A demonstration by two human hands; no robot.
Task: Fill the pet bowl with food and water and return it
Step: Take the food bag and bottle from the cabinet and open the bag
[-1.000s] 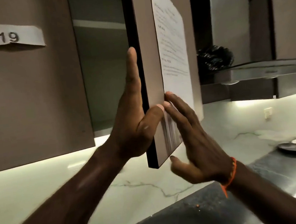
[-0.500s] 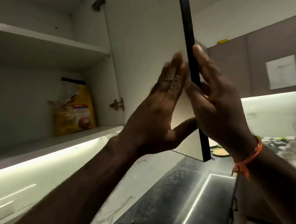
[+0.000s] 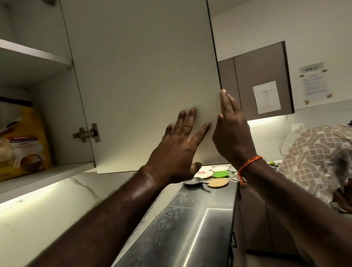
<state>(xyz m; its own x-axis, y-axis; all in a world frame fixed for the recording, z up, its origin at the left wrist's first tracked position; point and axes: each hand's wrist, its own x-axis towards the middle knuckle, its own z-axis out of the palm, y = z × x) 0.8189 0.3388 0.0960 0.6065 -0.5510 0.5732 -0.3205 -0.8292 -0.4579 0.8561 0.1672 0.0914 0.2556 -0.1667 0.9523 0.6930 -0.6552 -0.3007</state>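
Fetching the food: left hand point(image 3: 174, 155) flat with fingers spread on the open cupboard door point(image 3: 143, 76), right hand point(image 3: 231, 132) straight-fingered along its edge, yellow food bag point(image 3: 13, 146) shelved well left of the fingers, next likely a reach; bowl unseen.

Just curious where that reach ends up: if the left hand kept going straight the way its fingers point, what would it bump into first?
The left hand is already flat against the inside of the open cupboard door, fingers pointing up along it, so it would likely just slide up the door panel.
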